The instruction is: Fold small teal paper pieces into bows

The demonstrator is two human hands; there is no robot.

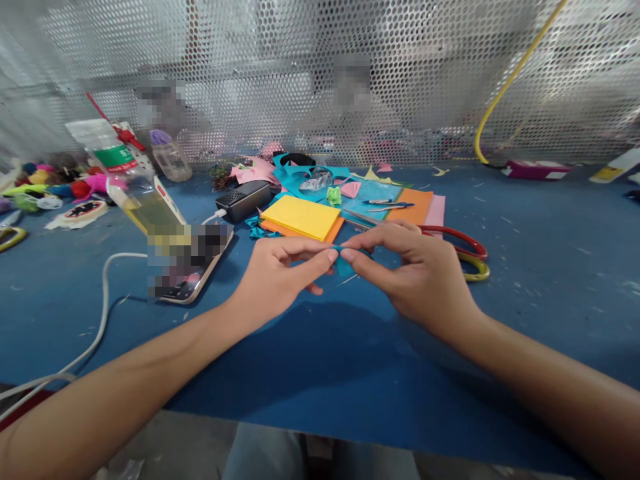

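Observation:
A small piece of teal paper [343, 265] is pinched between the fingertips of both hands, just above the blue table. My left hand [273, 277] grips it from the left between thumb and forefinger. From the right, my right hand [425, 277] pinches the same piece, its thumb close to the other one. Scissors with red and yellow handles [481, 267] lie behind my right hand, which hides their middle. Beyond my hands rests a stack of yellow paper [303, 217], with orange sheets [336, 230] showing under it.
To the left are a propped phone [200, 273] with a white cable [106, 300], a tilted bottle [117, 163] and a black box [245, 200]. Teal scraps [295, 180], pens [390, 205] and orange paper [415, 207] lie farther back, before a perforated metal screen [425, 73].

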